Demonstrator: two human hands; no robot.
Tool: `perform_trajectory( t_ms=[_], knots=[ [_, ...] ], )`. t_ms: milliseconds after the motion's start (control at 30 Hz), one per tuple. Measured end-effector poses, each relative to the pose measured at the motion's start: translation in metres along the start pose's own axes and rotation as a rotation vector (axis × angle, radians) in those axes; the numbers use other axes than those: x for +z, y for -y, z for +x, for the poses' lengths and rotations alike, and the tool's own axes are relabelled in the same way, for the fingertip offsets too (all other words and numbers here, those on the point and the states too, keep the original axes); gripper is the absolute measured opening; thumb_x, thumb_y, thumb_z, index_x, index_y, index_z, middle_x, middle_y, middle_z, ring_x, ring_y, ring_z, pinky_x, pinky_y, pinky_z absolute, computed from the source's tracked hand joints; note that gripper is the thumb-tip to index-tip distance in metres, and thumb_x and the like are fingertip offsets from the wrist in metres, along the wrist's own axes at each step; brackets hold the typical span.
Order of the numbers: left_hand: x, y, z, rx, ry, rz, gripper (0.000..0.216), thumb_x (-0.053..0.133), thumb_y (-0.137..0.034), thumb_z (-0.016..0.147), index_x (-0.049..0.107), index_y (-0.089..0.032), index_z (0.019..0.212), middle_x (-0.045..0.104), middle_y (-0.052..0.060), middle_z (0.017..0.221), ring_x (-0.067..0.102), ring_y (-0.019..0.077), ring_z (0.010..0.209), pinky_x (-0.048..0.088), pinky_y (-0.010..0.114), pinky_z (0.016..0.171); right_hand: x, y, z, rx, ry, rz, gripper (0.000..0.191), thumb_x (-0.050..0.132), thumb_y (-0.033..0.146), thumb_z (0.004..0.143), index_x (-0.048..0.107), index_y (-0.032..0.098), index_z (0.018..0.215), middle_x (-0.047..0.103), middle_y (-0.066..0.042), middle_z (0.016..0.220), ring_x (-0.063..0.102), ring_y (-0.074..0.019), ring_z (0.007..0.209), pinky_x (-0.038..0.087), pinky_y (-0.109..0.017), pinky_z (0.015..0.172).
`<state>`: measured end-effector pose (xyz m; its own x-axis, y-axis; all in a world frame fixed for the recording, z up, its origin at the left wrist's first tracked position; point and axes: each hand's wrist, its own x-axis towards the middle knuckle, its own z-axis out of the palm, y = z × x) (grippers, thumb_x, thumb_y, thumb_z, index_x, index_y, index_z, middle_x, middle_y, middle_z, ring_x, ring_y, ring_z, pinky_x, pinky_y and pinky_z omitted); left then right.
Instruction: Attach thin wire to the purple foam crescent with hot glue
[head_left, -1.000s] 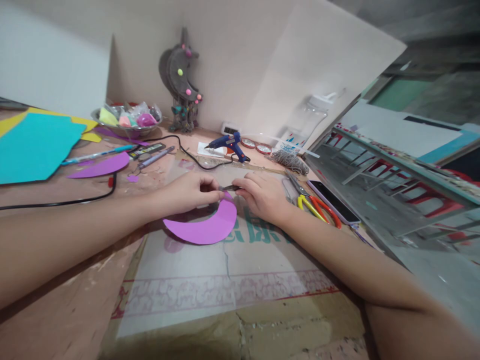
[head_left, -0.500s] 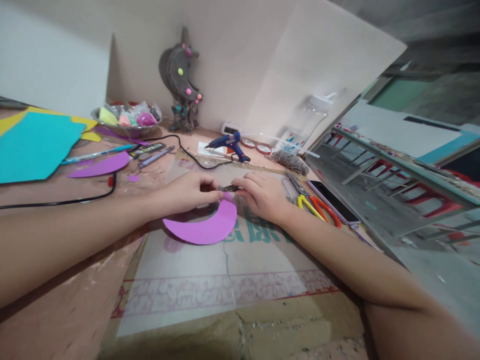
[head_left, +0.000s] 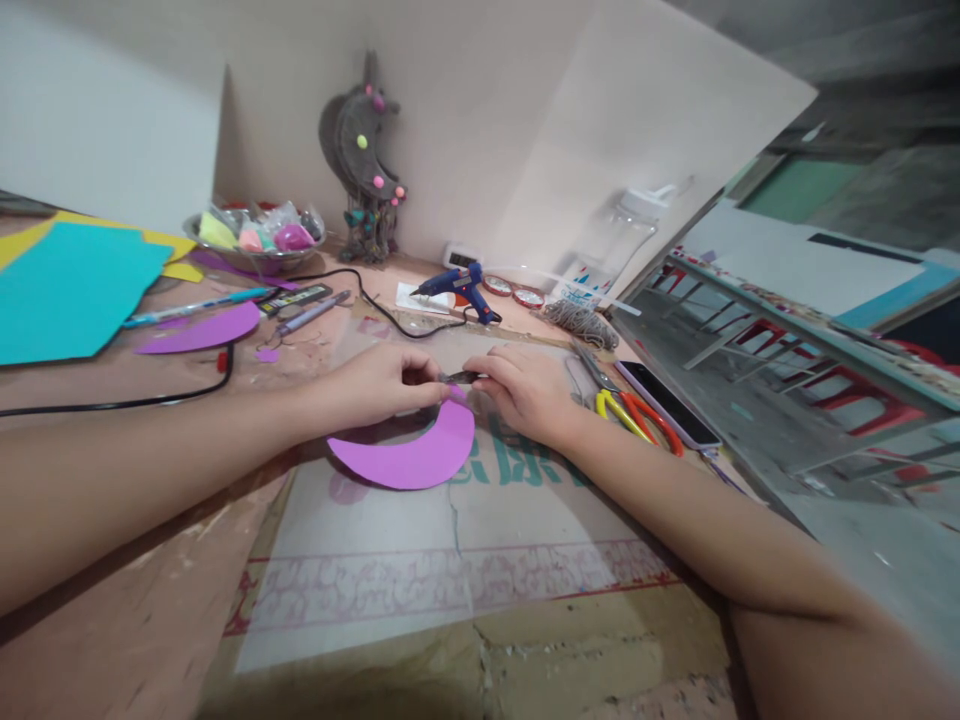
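A purple crescent cut from sheet material (head_left: 420,455) lies over the printed board, its upper tip between my hands. My left hand (head_left: 394,385) is closed, with thumb and finger pinching that tip. Opposite it, my right hand (head_left: 525,395) is closed on a small dark, narrow piece (head_left: 461,378) that bridges the gap between my fingertips. What this piece is cannot be made out, and its ends are hidden by my fingers.
Scissors (head_left: 634,410) and a phone (head_left: 667,400) lie right of my right hand. Behind are a blue glue gun (head_left: 461,288), grey string (head_left: 581,325), a clear bottle (head_left: 619,245), a grey moon ornament (head_left: 364,150) and a bowl (head_left: 259,262). Turquoise sheets (head_left: 75,290) lie left.
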<state>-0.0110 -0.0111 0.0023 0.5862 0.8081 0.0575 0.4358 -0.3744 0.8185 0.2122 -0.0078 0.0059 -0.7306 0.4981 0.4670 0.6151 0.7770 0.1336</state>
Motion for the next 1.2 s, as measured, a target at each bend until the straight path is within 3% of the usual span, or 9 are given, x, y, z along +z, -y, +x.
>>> perform_trajectory(
  t_ms=[500, 1200],
  knots=[
    [0.0004, -0.0031, -0.0012, -0.007, -0.016, 0.009, 0.031, 0.056, -0.046, 0.08, 0.056, -0.017, 0.069, 0.052, -0.003, 0.056, 0.042, 0.0084, 0.047, 0.029, 0.02, 0.044, -0.0015, 0.0013, -0.0001, -0.008, 0.029, -0.036, 0.03, 0.038, 0.028, 0.095, 0.063, 0.013, 0.1, 0.061, -0.007, 0.077, 0.051, -0.0171, 0.072, 0.036, -0.03, 0.066],
    [0.0009, -0.0022, -0.0001, 0.006, -0.008, 0.005, 0.031, 0.055, -0.045, 0.08, 0.056, -0.016, 0.069, 0.053, -0.002, 0.058, 0.044, 0.0084, 0.05, 0.03, 0.02, 0.046, 0.0027, -0.0018, 0.0001, -0.053, -0.046, -0.028, 0.031, 0.037, 0.029, 0.096, 0.063, 0.013, 0.095, 0.063, -0.006, 0.074, 0.052, -0.0153, 0.069, 0.037, -0.027, 0.064]
  ],
)
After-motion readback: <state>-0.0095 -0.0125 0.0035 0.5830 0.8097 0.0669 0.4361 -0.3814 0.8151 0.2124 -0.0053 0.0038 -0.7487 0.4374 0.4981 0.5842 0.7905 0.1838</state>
